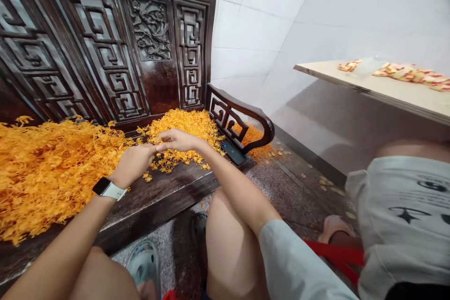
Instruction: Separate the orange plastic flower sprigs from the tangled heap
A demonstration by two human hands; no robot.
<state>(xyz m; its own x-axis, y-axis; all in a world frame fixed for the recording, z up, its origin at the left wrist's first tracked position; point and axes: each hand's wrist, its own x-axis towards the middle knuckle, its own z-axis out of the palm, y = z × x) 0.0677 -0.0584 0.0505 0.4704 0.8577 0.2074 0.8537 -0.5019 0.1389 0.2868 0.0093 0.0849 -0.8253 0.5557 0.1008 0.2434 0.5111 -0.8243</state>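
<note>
Evidently, both hands are touching at the fingertips above the bench [183,179], near the gap between two heaps of orange pieces. The left hand [135,161] is pointing up and to the right, its back turned to the view, while the right hand [179,140] is pointing left, thumb and fingers bending toward the left fingertips. Their grip is looking narrow, fingers drawn close together, but the left hand's back is hiding its own fingers, so whether a piece is being pinched between them is not showing clearly.

The big heap [59,168] is lying to the left of the grip, stretching along the seat, whose long axis is running from lower left to upper right. The left hand is sitting nearer to it, just beside its right edge. The small heap [183,124] is spreading behind and to the right of the grip, against the backrest; the right hand is covering part of its front, so that hand is being the nearer one there. Whether it is resting on the pieces or hovering over them is staying unclear. A few loose pieces [147,176] are lying on the seat just below the fingertips, and a phone [233,151] is resting beside the armrest [264,133].
</note>
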